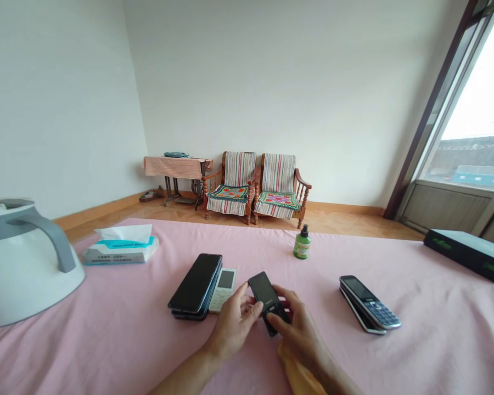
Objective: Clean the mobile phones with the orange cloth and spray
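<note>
Both hands grasp the black phone (263, 288), which is tilted, screen up, at the near middle of the pink cloth (329, 362). The grip of the left hand (233, 323) is on its left edge, thumb over the front; the right hand (298, 323) grasps the right side, thumb at the keys. A yellow cloth (297, 373) shows below the right hand; whether it is held, I cannot tell.

Just left of the hands lies a white phone (223, 285), close against the right side of a phone stack (195, 282). Well to the right, two keypad phones (368, 304) lie one on the other, slightly fanned. Farther off stands an upright green bottle (302, 244). Tissues (119, 252) and a white jug (24, 274) are left, a black box (465, 255) far right. Beyond stand two chairs (253, 186).
</note>
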`<state>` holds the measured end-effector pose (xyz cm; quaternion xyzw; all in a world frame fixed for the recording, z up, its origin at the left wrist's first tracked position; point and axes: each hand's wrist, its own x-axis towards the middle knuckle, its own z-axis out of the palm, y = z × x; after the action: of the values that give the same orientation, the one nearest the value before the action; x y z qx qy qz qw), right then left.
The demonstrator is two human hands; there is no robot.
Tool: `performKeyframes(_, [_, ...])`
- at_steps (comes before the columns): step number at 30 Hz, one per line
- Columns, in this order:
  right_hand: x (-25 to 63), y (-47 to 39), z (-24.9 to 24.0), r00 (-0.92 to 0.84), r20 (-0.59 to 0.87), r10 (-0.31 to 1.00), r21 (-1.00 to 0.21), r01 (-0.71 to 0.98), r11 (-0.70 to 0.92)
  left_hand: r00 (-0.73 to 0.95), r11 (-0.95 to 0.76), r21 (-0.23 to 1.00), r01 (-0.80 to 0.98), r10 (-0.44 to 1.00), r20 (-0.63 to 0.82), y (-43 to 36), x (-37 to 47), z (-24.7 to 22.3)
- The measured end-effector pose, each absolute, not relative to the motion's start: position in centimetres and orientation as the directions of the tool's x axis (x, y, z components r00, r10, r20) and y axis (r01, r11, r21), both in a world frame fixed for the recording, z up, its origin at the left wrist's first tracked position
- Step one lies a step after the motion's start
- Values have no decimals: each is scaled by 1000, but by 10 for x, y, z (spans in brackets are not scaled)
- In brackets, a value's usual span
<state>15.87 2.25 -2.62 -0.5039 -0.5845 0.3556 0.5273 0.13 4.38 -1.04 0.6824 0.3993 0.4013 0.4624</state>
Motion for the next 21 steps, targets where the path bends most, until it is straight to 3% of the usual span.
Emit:
performKeyframes(2, [154,20,-31,-36,252,967,-967,25,253,302,-213,967,138,939,163,47,1,-13])
performKeyframes(4, [152,18,-34,-103,288,952,-957,-54,284,255,-222,963,152,950,179,51,-1,-14])
performKeyframes(7, [153,16,-33,-114,327,938,-943,27,332,203,-248,953,177,956,211,56,-7,-10])
performKeyframes(10, [158,16,-33,34,288,957,-942,188,277,137,-292,917,271,955,264,62,-19,1])
performKeyframes(12, [161,17,-35,117,222,968,-956,224,192,107,-361,766,532,926,362,66,-28,10])
performKeyframes(15, [166,18,-38,134,144,980,-967,227,111,145,-368,497,786,891,430,71,-38,21])
performKeyframes(17, [168,19,-39,134,143,981,-964,243,107,166,-333,379,863,897,409,73,-40,25])
performKeyframes(21, [169,17,-38,123,161,979,-956,266,124,158,-271,283,920,917,365,76,-39,26])
